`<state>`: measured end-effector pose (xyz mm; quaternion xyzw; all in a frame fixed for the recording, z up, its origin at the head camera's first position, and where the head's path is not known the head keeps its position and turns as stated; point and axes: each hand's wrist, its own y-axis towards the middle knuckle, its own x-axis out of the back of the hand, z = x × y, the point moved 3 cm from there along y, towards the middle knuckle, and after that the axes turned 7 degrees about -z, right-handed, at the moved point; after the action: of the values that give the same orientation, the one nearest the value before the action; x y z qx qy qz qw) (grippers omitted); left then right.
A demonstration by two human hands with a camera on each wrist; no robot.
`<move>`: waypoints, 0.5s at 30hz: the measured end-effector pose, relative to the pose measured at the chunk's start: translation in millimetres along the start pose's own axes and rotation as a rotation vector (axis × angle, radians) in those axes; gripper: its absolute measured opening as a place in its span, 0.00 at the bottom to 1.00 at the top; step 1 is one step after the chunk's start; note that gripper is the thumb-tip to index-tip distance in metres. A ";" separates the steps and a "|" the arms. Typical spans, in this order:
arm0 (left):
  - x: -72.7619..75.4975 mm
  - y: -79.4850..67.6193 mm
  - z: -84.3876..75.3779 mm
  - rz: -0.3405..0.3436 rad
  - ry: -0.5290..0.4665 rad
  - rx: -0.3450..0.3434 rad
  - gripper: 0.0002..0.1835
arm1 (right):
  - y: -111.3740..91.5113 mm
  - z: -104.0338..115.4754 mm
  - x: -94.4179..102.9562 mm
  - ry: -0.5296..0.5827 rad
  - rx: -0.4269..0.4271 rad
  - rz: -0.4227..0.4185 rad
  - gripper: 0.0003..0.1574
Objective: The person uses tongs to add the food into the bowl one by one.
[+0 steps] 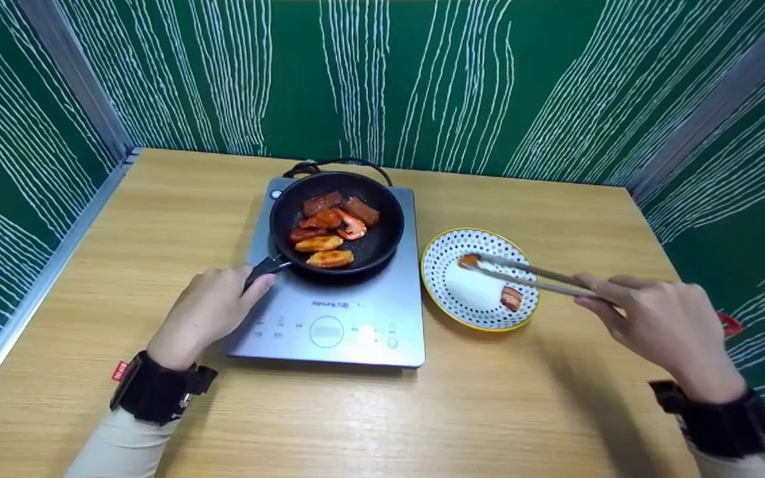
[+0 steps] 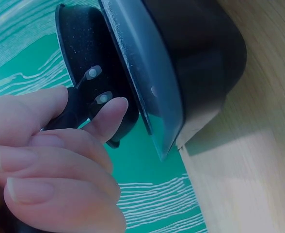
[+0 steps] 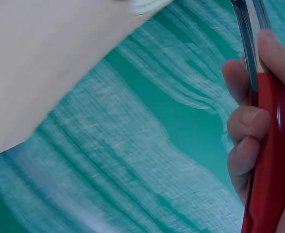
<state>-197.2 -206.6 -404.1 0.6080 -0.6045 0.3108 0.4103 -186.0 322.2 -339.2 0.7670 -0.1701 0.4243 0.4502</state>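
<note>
My left hand (image 1: pixel 213 309) grips the handle (image 1: pixel 264 271) of a black frying pan (image 1: pixel 382 242) standing on an induction cooker. In the pan lie several pieces of food: two brown slabs (image 1: pixel 323 203) at the back, a curled orange shrimp (image 1: pixel 352 226), reddish pieces and two browned yellow pieces (image 1: pixel 329 258) in front. My right hand (image 1: pixel 668 325) holds metal tongs (image 1: pixel 555 287) with red handles (image 3: pixel 274 155). Their tips are at a small orange-brown piece of food (image 1: pixel 467 261) over a dotted plate (image 1: pixel 469 292); whether they pinch it I cannot tell. A striped meat piece (image 1: pixel 510 299) lies on the plate.
The silver induction cooker (image 1: pixel 276 345) stands on a wooden table (image 1: pixel 489 405), its black cable (image 1: pixel 356 160) behind the pan. The yellow-rimmed plate sits just right of it. Green walls (image 1: pixel 409 79) with white lines enclose the back and both sides.
</note>
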 end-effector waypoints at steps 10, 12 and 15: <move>0.2 -0.8 -0.2 0.017 -0.020 0.017 0.23 | 85.8 62.6 2.8 0.091 0.121 -0.158 0.16; 0.5 -0.8 -0.2 0.011 -0.016 0.013 0.23 | 102.1 73.2 -0.9 0.086 0.162 -0.155 0.16; 1.3 -0.7 -0.8 0.004 -0.008 0.003 0.22 | 122.9 85.9 -8.0 0.072 0.214 -0.137 0.14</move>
<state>-196.3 -206.6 -402.7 0.6087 -0.6069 0.3101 0.4062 -227.0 183.6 -298.7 0.8048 -0.0548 0.4353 0.3997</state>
